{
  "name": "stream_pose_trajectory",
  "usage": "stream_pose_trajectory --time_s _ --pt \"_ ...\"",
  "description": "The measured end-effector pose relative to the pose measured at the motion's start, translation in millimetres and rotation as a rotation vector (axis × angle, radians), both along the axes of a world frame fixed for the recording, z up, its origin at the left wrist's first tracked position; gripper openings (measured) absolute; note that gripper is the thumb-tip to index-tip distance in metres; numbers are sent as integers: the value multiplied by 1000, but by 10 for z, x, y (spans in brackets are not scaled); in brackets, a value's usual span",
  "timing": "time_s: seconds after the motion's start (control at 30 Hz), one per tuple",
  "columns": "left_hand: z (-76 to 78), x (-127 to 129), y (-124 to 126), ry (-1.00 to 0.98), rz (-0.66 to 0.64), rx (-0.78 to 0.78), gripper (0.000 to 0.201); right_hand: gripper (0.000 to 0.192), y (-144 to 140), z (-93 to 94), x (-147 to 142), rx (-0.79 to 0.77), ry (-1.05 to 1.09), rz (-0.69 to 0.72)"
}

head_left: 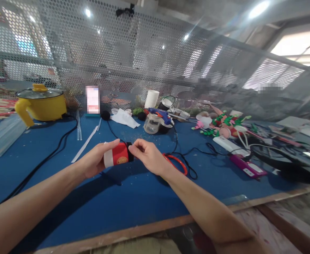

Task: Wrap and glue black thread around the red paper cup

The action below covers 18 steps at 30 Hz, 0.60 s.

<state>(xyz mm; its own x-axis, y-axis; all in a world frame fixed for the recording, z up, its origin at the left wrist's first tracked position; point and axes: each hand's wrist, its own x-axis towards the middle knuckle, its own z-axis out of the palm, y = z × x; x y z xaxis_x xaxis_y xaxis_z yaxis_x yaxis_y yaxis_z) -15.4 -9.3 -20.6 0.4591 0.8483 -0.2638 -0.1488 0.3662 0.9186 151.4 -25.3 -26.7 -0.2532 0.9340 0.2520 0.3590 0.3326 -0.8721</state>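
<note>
My left hand (95, 160) is wrapped round a small red-and-white cylinder (116, 157) that lies sideways above the blue table. A round gold emblem with lettering shows on its red band. At its right end is a black rim, which the fingertips of my right hand (149, 154) pinch. Whether those fingers also hold something small there, I cannot make out. Behind my hands stands a clear jar (151, 124), with a blue glue gun (160, 114) resting at its top. A red cord loop (180, 164) lies just beyond my right wrist.
At the back left stands a yellow electric pot (47, 107), near clear plastic strips (5, 135). A lit phone (93, 100) leans upright by the metal mesh. Artificial flowers (224, 127), a white power strip (230, 146) and a purple box (247, 166) lie right. Black cables cross the table.
</note>
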Motion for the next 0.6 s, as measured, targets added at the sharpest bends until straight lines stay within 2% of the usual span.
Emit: stream_pose_trajectory --time_s 0.17,0.27,0.37,0.47,0.6 --pt "-30 10 -14 48 112 65 21 27 20 -45 -4 -15 45 23" --pt "-42 17 -37 64 111 136 19 30 39 -79 3 -62 152 7" --pt "-35 21 -52 66 95 163 17 27 40 -82 7 -104 162 -22" --pt "-16 15 -40 62 40 103 17 22 32 -61 10 -112 111 -20" --pt "5 4 7 -13 16 -62 20 20 29 -44 12 -64 53 23"
